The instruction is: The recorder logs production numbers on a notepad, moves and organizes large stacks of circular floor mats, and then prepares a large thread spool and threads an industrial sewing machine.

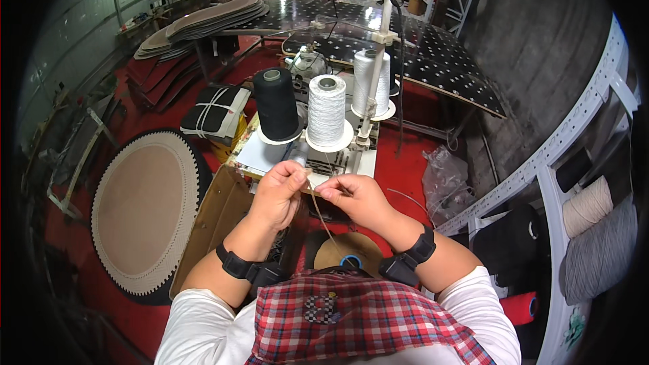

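My left hand (281,192) is closed in a pinch, holding a strand of tan yarn (320,213) between thumb and forefinger. The strand runs down to a tan cone of yarn (348,251) with a blue core, low in front of my apron. Close beside the strand, my right hand (355,196) is also pinched shut; what its fingertips hold is too fine to make out. Just beyond both hands stand a black thread cone (276,105) and a white thread cone (326,108) on white discs. A second white cone (372,80) sits behind, near an upright pole (385,23).
An open cardboard box (211,223) is by my left forearm. Left of it lies a round tan mat (145,206) with a scalloped edge. A white metal rack (554,236) with yarn cones curves along the right. Beyond the cones stretches a black dotted table (433,54).
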A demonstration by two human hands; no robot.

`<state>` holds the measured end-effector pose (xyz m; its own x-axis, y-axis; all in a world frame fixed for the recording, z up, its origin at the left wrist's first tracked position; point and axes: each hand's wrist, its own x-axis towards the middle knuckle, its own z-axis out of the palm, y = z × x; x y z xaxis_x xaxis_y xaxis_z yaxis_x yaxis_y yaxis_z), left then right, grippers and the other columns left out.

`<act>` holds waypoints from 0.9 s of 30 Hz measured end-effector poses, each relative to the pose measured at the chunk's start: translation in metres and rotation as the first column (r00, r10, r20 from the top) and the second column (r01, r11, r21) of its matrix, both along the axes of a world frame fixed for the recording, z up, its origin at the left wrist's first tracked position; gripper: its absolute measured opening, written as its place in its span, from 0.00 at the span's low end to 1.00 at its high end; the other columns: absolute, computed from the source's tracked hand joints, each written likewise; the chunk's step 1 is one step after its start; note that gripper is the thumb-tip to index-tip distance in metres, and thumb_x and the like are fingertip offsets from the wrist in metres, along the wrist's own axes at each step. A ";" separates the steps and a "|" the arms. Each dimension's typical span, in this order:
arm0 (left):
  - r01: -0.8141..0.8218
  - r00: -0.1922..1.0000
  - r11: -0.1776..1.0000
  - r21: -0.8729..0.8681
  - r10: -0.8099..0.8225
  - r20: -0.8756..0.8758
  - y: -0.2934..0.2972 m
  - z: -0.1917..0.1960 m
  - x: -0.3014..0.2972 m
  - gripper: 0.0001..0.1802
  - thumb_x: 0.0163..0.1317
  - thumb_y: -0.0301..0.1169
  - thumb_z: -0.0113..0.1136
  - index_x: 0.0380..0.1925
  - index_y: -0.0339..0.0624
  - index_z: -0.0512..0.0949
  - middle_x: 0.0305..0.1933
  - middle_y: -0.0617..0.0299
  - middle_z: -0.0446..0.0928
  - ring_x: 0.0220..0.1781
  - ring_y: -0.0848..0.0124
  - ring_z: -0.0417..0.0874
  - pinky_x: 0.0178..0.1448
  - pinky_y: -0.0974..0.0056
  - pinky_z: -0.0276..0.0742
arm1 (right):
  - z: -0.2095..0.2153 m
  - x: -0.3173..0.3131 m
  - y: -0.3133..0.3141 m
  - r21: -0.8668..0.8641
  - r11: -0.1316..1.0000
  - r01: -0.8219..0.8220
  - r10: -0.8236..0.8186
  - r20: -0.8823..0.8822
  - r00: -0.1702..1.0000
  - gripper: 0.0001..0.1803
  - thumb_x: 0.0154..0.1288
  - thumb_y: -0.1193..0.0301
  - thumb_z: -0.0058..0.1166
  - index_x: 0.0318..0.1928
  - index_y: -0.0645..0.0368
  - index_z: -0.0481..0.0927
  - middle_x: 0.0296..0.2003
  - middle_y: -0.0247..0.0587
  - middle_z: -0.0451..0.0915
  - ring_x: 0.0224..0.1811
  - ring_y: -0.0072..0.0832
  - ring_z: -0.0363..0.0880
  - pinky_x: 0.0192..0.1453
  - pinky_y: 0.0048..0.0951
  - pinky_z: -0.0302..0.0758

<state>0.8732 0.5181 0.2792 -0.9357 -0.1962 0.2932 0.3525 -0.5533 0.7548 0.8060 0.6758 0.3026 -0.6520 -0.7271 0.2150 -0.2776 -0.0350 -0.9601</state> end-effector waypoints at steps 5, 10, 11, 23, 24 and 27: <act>-0.152 0.984 0.988 0.010 0.150 0.093 -0.015 0.000 0.004 0.05 0.56 0.25 0.58 0.31 0.38 0.72 0.28 0.67 0.71 0.31 0.77 0.71 0.41 0.74 0.66 | 0.002 -0.002 0.011 0.061 0.994 0.092 -0.074 -0.249 0.966 0.06 0.59 0.72 0.53 0.35 0.61 0.78 0.25 0.33 0.78 0.25 0.15 0.70 0.30 0.20 0.69; -0.505 0.778 0.254 -0.825 0.549 -0.306 -0.009 0.015 0.013 0.05 0.43 0.26 0.63 0.19 0.40 0.75 0.24 0.61 0.71 0.29 0.70 0.74 0.34 0.68 0.70 | 0.010 0.002 0.021 0.095 0.994 0.055 -0.018 -0.348 0.937 0.05 0.57 0.73 0.53 0.34 0.60 0.77 0.26 0.39 0.78 0.25 0.23 0.74 0.31 0.23 0.71; -0.506 0.776 0.253 -0.825 0.550 -0.307 -0.010 0.014 0.013 0.05 0.43 0.26 0.63 0.19 0.40 0.75 0.24 0.61 0.71 0.29 0.70 0.74 0.34 0.68 0.70 | 0.008 0.003 0.021 0.051 0.999 0.005 0.018 -0.445 0.895 0.04 0.57 0.74 0.53 0.33 0.60 0.76 0.26 0.40 0.78 0.25 0.26 0.75 0.31 0.24 0.71; -0.441 0.752 0.230 -0.868 0.623 -0.217 -0.024 0.001 0.013 0.05 0.46 0.27 0.61 0.21 0.39 0.75 0.23 0.57 0.70 0.25 0.63 0.73 0.34 0.62 0.70 | -0.002 0.004 0.025 0.120 0.990 -0.079 0.122 -0.409 0.904 0.04 0.54 0.77 0.53 0.33 0.61 0.76 0.27 0.39 0.78 0.28 0.26 0.77 0.33 0.22 0.73; -0.405 0.770 0.205 -0.891 0.601 -0.212 -0.025 -0.003 0.012 0.05 0.48 0.28 0.61 0.23 0.38 0.76 0.24 0.57 0.71 0.25 0.64 0.73 0.33 0.63 0.70 | -0.004 0.003 0.024 0.152 0.981 -0.122 0.176 -0.417 0.892 0.06 0.52 0.78 0.54 0.33 0.61 0.76 0.27 0.39 0.78 0.28 0.28 0.77 0.33 0.23 0.73; -0.146 0.858 0.111 -0.983 0.510 -0.070 -0.053 -0.028 0.007 0.07 0.52 0.30 0.59 0.28 0.37 0.77 0.27 0.56 0.74 0.24 0.67 0.74 0.32 0.66 0.71 | -0.008 0.004 0.020 0.202 0.959 -0.199 0.273 -0.476 0.836 0.09 0.47 0.80 0.55 0.33 0.60 0.76 0.27 0.39 0.78 0.29 0.31 0.78 0.32 0.25 0.74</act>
